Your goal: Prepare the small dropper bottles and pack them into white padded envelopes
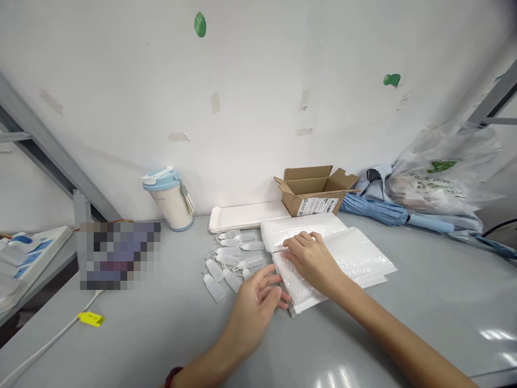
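Observation:
A small stack of white bubble mailers [363,253] lies slightly fanned on the grey table in front of me. My right hand [313,261] rests over the stack's left part, its thumb and bent fingers closed at the edge of the top mailer's flap. Beside the stack's left edge is my left hand [258,302], fingers apart and loosely curved, the tips at the mailers' side. Whether they touch the edge is hard to tell. Several small translucent squeeze bottles [228,260] lie loosely just beyond my left hand.
Against the wall stand a blue-lidded cup [167,205], a flat white tray [246,214] and an open cardboard box [319,196]. A folded blue umbrella [379,210] and a plastic bag [440,178] lie right. On the left are a blurred-out object [121,256] and a white cable [56,337].

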A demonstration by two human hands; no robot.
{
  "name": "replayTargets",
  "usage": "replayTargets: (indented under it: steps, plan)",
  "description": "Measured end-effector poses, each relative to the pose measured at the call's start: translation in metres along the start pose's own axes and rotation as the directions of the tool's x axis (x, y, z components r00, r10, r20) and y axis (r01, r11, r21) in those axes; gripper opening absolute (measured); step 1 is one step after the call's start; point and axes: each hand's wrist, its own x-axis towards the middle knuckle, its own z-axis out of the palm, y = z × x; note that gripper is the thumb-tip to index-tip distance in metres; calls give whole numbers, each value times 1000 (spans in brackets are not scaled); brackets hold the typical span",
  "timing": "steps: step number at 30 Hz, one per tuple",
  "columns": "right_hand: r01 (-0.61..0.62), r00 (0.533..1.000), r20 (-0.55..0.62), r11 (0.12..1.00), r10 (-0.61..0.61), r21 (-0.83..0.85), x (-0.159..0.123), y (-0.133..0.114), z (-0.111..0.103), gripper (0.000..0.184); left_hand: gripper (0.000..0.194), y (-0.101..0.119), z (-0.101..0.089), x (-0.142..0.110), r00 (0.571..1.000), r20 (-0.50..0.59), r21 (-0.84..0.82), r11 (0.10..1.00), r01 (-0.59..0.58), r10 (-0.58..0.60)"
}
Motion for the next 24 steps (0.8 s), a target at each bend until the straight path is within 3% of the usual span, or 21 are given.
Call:
replayTargets:
  steps: [3, 6, 8, 10, 12, 13, 14, 17, 20, 24]
  plan:
    - [-94, 993, 76, 994, 90, 53, -2, -1, -3, 10, 47, 0, -4, -5, 998, -7, 89, 994, -65, 66]
    - [-147, 987, 78, 985, 141, 91, -4, -1, -3, 10, 35, 7, -14, -10, 980, -70, 249, 955, -162, 185]
    - [-183, 982, 64, 977, 177, 107, -5, -1, -3, 10, 29, 16, -26, -9, 947, -146, 370, 903, -217, 288]
    - [-224, 974, 49, 967, 219, 118, -5, -1, -3, 10, 25, 26, -42, -2, 886, -226, 471, 841, -265, 406]
    - [-249, 968, 28, 959, 248, 134, -6, -2, -2, 10, 21, 35, -61, 13, 804, -218, 610, 720, -331, 554]
    - [-254, 967, 17, 957, 254, 144, -7, -2, -2, 10, 20, 39, -71, 22, 758, -167, 709, 611, -351, 630]
    - [-256, 966, 4, 954, 258, 155, -7, -2, -2, 10, 19, 43, -81, 33, 747, -85, 799, 493, -345, 660]
    - [-263, 962, -28, 946, 273, 191, -8, -2, -2, 13, 22, 50, -104, 66, 795, 146, 954, 131, -271, 589]
    - [-254, 959, -72, 942, 275, 220, -8, 1, -3, 15, 19, 55, -115, 95, 811, 225, 958, 29, -285, 539]
    - [-213, 959, -134, 947, 249, 241, -7, 6, -4, 13, 17, 60, -113, 119, 823, 287, 953, -61, -296, 490]
